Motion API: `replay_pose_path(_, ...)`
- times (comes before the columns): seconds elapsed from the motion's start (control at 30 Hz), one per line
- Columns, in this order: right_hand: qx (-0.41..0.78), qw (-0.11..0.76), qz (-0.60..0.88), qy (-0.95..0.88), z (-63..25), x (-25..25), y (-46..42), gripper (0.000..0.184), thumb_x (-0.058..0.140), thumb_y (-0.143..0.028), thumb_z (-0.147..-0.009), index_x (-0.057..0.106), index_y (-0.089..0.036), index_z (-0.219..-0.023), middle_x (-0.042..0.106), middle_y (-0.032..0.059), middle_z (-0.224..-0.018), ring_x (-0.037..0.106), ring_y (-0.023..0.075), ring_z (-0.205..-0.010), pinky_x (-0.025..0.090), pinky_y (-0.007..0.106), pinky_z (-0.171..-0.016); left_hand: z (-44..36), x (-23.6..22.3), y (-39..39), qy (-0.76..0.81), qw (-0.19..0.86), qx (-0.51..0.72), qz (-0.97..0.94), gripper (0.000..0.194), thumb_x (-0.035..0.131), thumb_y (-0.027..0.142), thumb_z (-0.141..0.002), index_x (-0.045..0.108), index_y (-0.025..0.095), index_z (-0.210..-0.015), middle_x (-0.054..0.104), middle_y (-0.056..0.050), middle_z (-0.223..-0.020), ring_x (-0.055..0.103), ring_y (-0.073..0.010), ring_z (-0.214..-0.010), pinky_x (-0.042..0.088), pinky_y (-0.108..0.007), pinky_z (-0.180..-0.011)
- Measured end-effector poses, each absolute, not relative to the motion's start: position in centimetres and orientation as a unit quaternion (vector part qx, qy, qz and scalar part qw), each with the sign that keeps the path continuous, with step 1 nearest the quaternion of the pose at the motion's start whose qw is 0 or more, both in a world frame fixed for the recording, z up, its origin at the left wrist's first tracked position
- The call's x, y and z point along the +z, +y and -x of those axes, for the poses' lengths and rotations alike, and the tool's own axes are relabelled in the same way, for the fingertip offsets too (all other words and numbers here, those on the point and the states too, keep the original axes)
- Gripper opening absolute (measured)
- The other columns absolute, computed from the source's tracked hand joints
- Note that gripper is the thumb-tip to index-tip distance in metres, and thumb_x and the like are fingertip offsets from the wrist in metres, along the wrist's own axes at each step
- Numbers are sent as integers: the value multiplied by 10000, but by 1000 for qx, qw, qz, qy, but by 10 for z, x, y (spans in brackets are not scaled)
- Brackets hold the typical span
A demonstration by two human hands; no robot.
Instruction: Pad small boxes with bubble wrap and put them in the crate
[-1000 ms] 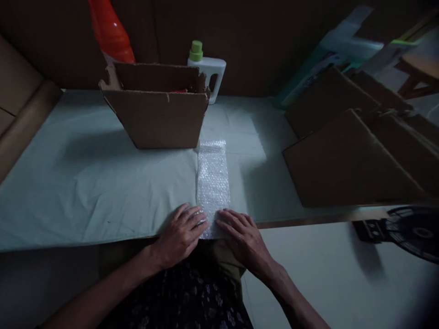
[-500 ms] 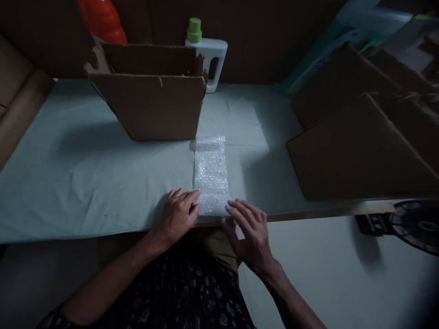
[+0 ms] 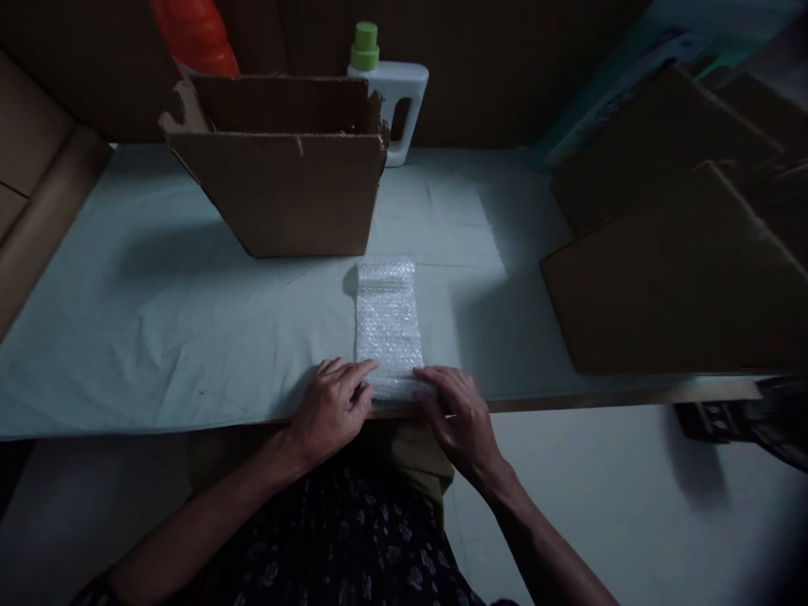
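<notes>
Shorter toward the body than a second ago: a strip of bubble wrap, its near end then flat across the table edge, now doubled back in a narrow fold at that edge. Far end lightly curled, just short of an open cardboard box. Compared with half a second ago, right hand gathered in at the near right corner, fingers then fanned more widely.

Left hand at the near left corner: forefinger stretched over the fold, thumb below, a small gap between, wrap lightly pinched there; other fingers bent. Right hand pinching the opposite end, fingertips close together on top, thumb nearer the body.

Under the wrap, a pale bluish cloth, wrinkled at left. Farther right, a second cardboard box, plain and dark. Behind the first box, a white bottle with green cap, and an orange-red bottle, partly hidden. At back right, a teal container with dark printing, too blurred to read.
</notes>
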State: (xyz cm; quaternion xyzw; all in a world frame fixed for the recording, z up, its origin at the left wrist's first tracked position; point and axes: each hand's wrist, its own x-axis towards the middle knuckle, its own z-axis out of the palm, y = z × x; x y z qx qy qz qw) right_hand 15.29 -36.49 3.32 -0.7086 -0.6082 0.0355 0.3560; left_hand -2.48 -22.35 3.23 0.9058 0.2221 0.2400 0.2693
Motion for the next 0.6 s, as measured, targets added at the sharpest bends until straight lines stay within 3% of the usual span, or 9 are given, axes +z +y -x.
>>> replay_pose_path(0.13, -71, 326, 699, -632, -151, 32, -366, 327, 647, -161, -902, 610, -225, -1221, 650, 136, -1302, 600, 285, -1198, 463, 452, -953, 13, 28, -213, 260, 241, 218, -909, 275, 583, 131, -884, 674, 161, -1143, 754, -70, -939, 667, -227, -841, 537, -392, -811)
replay_pose_path(0.27, -49, 254, 686, -681, -152, 31, -355, 264, 602, -139, -933, 636, -225, -1181, 714, 74, -1242, 584, 274, -1256, 409, 447, -1016, 12, 30, -209, 260, 193, 221, -920, 256, 611, 169, -906, 670, 149, -1155, 731, -93, -979, 656, -252, -903, 536, -420, -841)
replay_pose_path(0.4, -17, 279, 680, -678, -155, 35, -348, 212, 539, -120, -974, 647, -217, -1129, 759, 47, -1089, 653, 230, -1097, 424, 417, -955, 24, 36, -216, 187, 219, 263, -921, 281, 636, 222, -920, 650, 138, -1188, 692, -126, -1149, 617, -260, -1059, 519, -424, -929)
replay_pose_path(0.5, 43, 313, 665, -677, -154, 39, -352, 200, 531, -119, -984, 625, -206, -1137, 749, 36, -969, 662, 188, -934, 464, 368, -862, 33, 37, -224, 158, 263, 247, -919, 243, 578, 147, -937, 645, 163, -1169, 729, -69, -1036, 628, -225, -971, 525, -397, -877)
replay_pose_path(0.6, 29, 324, 681, -656, -151, 39, -359, 237, 548, -151, -978, 603, -210, -1201, 727, 69, -1033, 649, 207, -963, 486, 369, -833, 32, 34, -226, 196, 282, 233, -910, 260, 551, 133, -935, 641, 160, -1177, 742, -61, -968, 642, -221, -896, 542, -395, -816)
